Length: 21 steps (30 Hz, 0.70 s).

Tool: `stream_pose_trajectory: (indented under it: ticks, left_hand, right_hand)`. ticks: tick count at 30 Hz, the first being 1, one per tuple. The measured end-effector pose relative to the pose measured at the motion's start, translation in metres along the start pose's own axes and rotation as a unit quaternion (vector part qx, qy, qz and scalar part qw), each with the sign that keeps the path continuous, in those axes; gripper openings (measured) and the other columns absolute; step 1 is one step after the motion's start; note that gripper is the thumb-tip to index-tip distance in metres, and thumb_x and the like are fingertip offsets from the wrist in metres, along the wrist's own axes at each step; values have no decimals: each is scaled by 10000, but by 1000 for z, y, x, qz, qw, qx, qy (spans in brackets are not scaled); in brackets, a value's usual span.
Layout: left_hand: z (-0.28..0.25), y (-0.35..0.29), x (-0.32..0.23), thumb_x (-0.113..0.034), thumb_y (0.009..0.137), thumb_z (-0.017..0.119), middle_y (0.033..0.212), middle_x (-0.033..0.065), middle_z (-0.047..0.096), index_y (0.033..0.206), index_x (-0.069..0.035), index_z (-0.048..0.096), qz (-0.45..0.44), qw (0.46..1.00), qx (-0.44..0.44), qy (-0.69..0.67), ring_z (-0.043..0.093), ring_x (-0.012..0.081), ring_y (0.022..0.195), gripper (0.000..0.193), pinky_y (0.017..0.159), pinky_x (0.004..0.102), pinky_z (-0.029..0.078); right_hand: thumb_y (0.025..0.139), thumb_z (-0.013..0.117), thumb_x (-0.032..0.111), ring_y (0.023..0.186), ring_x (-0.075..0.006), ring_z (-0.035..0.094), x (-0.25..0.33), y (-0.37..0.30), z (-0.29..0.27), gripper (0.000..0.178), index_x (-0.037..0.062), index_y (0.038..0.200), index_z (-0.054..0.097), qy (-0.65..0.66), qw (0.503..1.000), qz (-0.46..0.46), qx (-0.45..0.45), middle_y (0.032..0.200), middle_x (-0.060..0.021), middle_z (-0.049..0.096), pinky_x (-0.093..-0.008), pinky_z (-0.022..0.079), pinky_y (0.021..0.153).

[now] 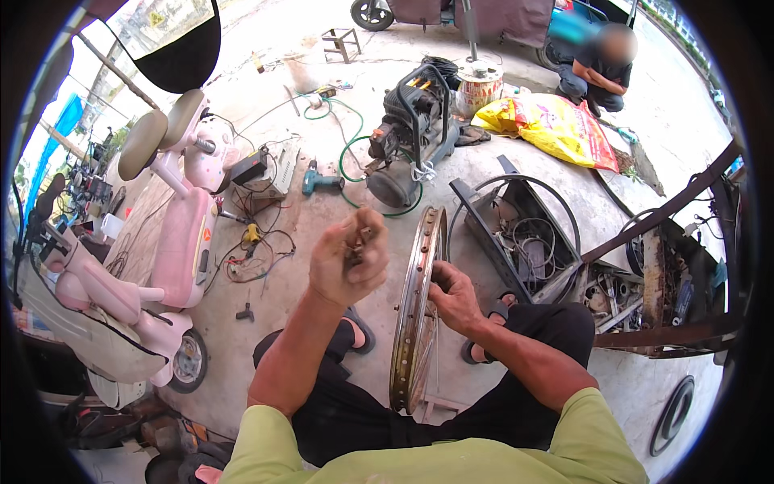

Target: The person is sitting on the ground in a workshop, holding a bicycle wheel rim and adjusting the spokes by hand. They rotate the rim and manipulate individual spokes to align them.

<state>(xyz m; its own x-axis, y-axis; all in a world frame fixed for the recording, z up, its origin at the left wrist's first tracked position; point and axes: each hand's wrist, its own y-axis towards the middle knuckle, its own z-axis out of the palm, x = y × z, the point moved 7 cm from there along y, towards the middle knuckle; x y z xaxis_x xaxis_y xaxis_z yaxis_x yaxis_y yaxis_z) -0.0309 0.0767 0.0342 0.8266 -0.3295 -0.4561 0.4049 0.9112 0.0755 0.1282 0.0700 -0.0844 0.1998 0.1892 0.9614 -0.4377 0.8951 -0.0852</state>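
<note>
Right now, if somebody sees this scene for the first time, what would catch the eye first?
Probably the rusty wheel rim standing upright between the person's knees, with the right hand on it and the left hand raised, fingers pinching small metal parts. Next, the pink scooter lying at the left, and the yellow sack at the upper right.

Left hand [348,262] pinches small metal parts [355,252] — right hand [454,297] steadies upright wheel rim [415,310].
</note>
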Motion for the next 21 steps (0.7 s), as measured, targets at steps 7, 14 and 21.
stream_pose_trajectory:
  ticks: [7, 14, 21]
  left_hand:
    - [-43, 7, 21, -289, 1033, 549, 618, -15, 518, 897, -31, 609, -29, 928, -238, 286, 368, 46, 429, 297, 383, 208, 280]
    - [-48, 11, 34, -281, 1034, 540, 609, -34, 466, 884, -46, 604, -37, 871, -254, 419, 354, 36, 457, 286, 409, 218, 244]
    - [-36, 14, 45, -252, 1002, 544, 646, -7, 538, 848, -23, 640, -49, 819, -240, 518, 459, 64, 543, 293, 482, 243, 345]
  right_hand:
    - [937, 593, 90, 869, -87, 629, 9, -1, 5, 260, -16, 1172, 625, -16, 999, 3, 44, 1026, -44, 679, -241, 526, 743]
    - [928, 628, 169, 823, -108, 648, -16, 3, 5, 306, -33, 1157, 648, -33, 989, 124, 71, 950, -50, 705, -283, 532, 718]
    - [888, 736, 146, 846, -136, 642, 8, 24, -35, 246, -3, 1067, 658, -168, 977, -81, -106, 940, -80, 704, -298, 526, 754]
